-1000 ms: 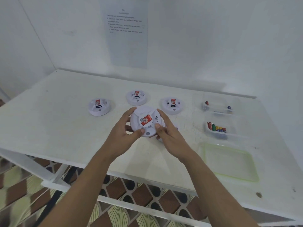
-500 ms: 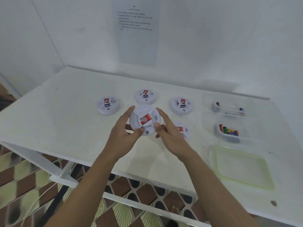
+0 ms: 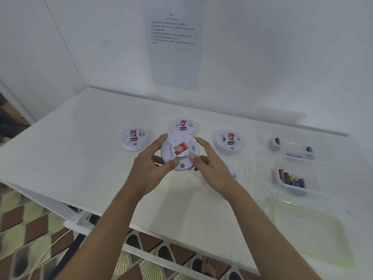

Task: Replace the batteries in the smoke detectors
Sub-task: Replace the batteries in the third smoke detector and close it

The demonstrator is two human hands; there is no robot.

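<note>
Above the white counter (image 3: 60, 158), the left hand (image 3: 148, 169) and right hand (image 3: 212, 166) grasp a white smoke detector (image 3: 179, 153) from both sides, thumbs on its face. Right of the hands, two clear trays hold batteries (image 3: 291, 178).

One round white smoke detector (image 3: 180, 152) with a red label is held above the table, tilted; three more (image 3: 134, 139) (image 3: 182, 125) (image 3: 230, 140) sit behind it, a fifth (image 3: 234, 174) partly hidden. Mixed coloured batteries (image 3: 292, 178) lie in a clear tray; a few more batteries (image 3: 277, 141) lie in the tray behind.
</note>
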